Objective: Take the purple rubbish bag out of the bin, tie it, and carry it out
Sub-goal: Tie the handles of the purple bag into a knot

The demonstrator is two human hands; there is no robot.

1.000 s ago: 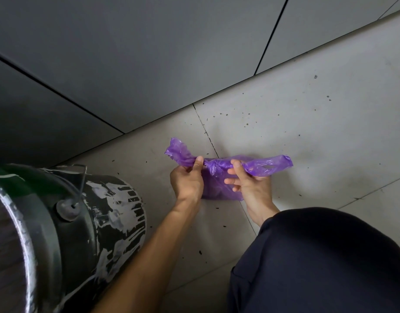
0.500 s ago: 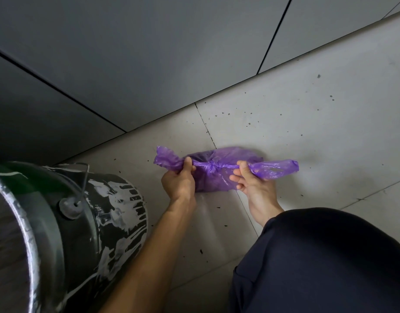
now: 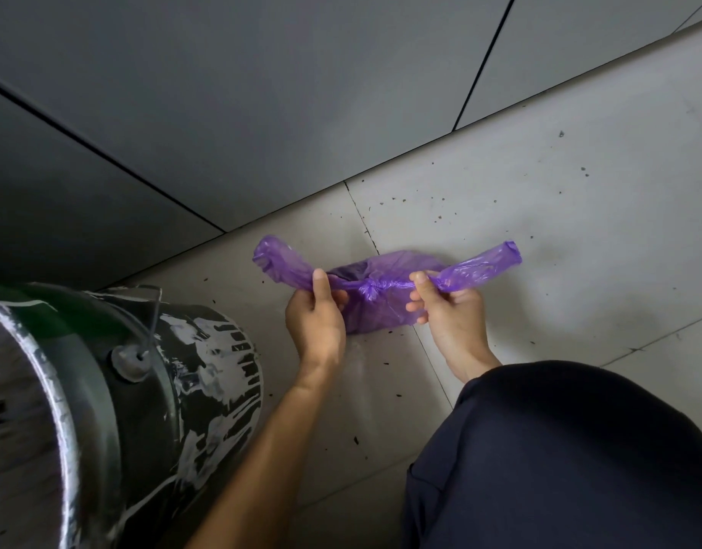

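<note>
The purple rubbish bag lies on the grey floor tiles in the middle of the view, its top gathered into a knot between my hands. My left hand pinches the left tail of the bag, which sticks up and to the left. My right hand pinches the right tail, which stretches out to the right. Both tails are pulled taut away from the knot. The bin, a dark bucket streaked with white paint and fitted with a wire handle, stands at the lower left, apart from the bag.
A grey panelled wall meets the floor just behind the bag. The tiled floor is speckled with small dark crumbs. My knee in dark trousers fills the lower right corner.
My hands have drawn apart, pulling both tails outward and tightening the knot. The bag has flattened lower onto the floor.
</note>
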